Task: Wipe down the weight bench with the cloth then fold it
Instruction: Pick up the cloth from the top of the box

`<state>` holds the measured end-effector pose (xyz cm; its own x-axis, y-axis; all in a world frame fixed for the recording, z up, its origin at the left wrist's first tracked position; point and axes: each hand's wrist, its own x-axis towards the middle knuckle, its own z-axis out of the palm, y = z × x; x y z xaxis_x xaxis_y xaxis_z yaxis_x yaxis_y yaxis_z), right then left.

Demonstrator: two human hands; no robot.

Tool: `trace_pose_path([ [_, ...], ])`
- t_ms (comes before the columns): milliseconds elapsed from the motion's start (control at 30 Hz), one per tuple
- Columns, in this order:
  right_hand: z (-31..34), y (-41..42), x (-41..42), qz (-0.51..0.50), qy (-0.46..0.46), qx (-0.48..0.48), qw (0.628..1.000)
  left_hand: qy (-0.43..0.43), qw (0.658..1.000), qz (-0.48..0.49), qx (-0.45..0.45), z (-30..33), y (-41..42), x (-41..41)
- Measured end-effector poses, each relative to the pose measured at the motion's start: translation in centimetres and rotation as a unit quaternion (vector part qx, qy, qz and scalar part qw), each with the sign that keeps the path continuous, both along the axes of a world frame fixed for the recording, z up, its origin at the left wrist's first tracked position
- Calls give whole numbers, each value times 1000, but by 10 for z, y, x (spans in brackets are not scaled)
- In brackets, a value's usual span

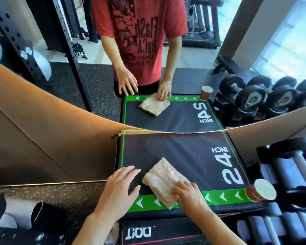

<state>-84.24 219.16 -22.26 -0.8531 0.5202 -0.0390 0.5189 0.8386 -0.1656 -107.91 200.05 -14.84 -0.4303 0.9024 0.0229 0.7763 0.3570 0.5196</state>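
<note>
Hands at 6 o'clock, both over the near end of the bench (175, 152). Left hand (121, 186) at 7 o'clock, fingers straight and spread, palm down, holding nothing, just beside the cloth's left edge; whether it touches the surface cannot be told. Right hand (190, 194) at 5 o'clock, fingers flat and pressing on the near right corner of the cloth (163, 179). Cloth is beige, folded into a rectangle, lying tilted on the black bench top, near end over the green arrow strip (224, 197). Paper cup (261, 190) at 4 o'clock, on the bench's near right corner, well apart from the cloth. Dumbbells (288, 165) at 3 o'clock beside the bench. "24 INCH" print (230, 167) right of the cloth. Mirror (166, 68) at 12 o'clock against the bench's far edge, reflecting person, cloth, cup.
</note>
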Motion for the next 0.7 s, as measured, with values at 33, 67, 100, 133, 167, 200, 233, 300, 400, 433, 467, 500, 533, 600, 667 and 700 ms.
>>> trace_pose_path([
  [33,4,-1,9,-9,-3,-15,1000,0,1000,-9,-2,-1,6,5],
  [67,8,-1,15,-13,-4,-27,1000,1,1000,-16,-5,-2,11,10],
  [100,13,-1,16,-17,2,-38,999,2,1000,-22,-9,-3,15,15],
  [133,17,-1,14,-28,21,-57,998,3,1000,-24,-11,-3,19,19],
  [167,22,-1,9,-44,46,-81,995,3,1000,-25,-13,-4,21,21],
  [200,25,-1,2,-56,67,-103,991,5,1000,-24,-15,-4,23,23],
  [233,26,1,-6,-59,77,-119,988,7,1000,-23,-19,-4,25,23],
  [300,23,2,-23,-54,65,-140,986,9,999,-22,-27,-5,25,24],
  [400,10,3,-42,-58,38,-139,988,6,999,-19,-40,-4,22,23],
  [433,5,2,-45,-66,40,-133,988,1,999,-17,-43,-3,20,23],
  [467,0,0,-49,-74,47,-127,988,-2,999,-12,-43,-3,18,21],
  [500,-5,-3,-51,-79,57,-120,988,-4,999,-8,-45,-3,15,20],
  [533,-10,-5,-53,-82,68,-112,988,-3,999,-6,-50,-4,13,19],
  [600,-17,-8,-56,-88,81,-102,988,3,999,-2,-54,-7,10,17],
  [667,-22,-7,-59,-96,79,-96,988,0,998,6,-57,-10,9,15],
  [700,-24,-6,-60,-101,82,-89,987,-3,998,10,-60,-12,9,15],
])
